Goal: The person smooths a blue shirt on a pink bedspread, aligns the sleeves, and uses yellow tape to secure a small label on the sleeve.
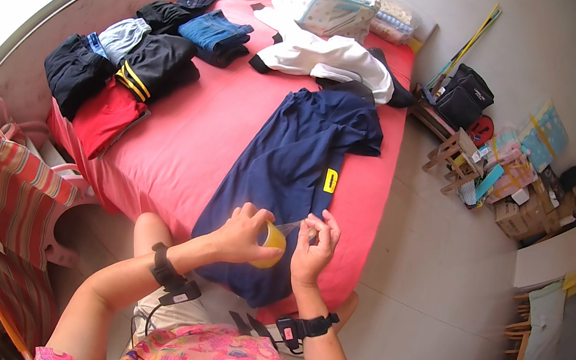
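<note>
My left hand [242, 235] grips a roll of yellowish adhesive tape [273, 245]. A clear strip of tape [290, 228] stretches from the roll to my right hand [315, 244], whose thumb and fingertips pinch its end. Both hands are above the lower part of a dark navy garment [278, 167], which lies lengthwise on a pink bed sheet [197, 148]. A yellow sticker with a dark mark [331, 181] lies at the garment's right edge, beyond my right hand.
Folded dark clothes [159, 63], blue jeans [214, 31] and a red garment [105, 120] lie on the bed's left side. White clothing [335, 60] lies at the far end. A striped cloth [19, 182] covers a pink chair at left. A wooden stool [455, 156] and cardboard boxes [522, 217] stand right.
</note>
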`<state>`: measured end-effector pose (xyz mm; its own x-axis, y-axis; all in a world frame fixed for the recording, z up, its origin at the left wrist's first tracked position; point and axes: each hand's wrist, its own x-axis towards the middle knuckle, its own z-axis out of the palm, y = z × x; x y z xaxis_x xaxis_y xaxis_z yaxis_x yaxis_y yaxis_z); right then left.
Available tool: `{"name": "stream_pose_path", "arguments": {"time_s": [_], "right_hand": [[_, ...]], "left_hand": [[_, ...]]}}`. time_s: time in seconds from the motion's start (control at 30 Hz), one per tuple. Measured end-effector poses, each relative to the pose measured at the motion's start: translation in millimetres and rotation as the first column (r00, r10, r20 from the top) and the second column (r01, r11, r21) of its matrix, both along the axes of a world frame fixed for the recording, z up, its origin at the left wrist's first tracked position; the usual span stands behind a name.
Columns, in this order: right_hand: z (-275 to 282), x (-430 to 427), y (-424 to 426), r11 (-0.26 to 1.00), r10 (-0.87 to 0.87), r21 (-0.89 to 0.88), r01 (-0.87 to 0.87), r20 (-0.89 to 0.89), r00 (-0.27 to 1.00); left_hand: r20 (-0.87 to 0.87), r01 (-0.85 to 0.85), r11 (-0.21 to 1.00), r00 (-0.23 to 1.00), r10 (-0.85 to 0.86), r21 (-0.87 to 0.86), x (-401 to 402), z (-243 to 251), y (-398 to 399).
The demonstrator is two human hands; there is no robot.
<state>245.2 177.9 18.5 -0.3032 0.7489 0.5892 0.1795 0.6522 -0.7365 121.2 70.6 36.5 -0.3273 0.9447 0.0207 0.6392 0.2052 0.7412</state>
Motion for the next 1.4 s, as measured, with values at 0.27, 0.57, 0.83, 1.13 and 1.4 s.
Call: {"name": "stream_pose_path", "arguments": {"time_s": [0.27,0.57,0.83,1.13,1.4], "right_hand": [[0,-4,2,0.673,0.057,-0.657,-0.341,-0.414,0.909],[6,32,10,0.679,0.24,-0.627,-0.382,-0.302,0.923],[49,44,-4,0.923,0.179,0.23,-0.31,0.457,0.871],[113,53,10,0.877,0.274,0.149,-0.458,0.627,0.729],[142,53,7,0.86,0.464,-0.123,-0.495,0.591,0.66]], "left_hand": [[0.047,-0.108,0.994,0.993,0.11,-0.032,35,2,1],[-0.088,0.035,0.996,0.996,-0.028,0.08,51,-9,-4],[0.091,0.07,0.941,0.99,-0.106,0.331,41,8,14],[-0.17,0.067,0.902,0.985,0.008,0.427,31,25,10],[0.088,0.103,0.832,0.98,-0.178,0.545,12,42,-4]]}}
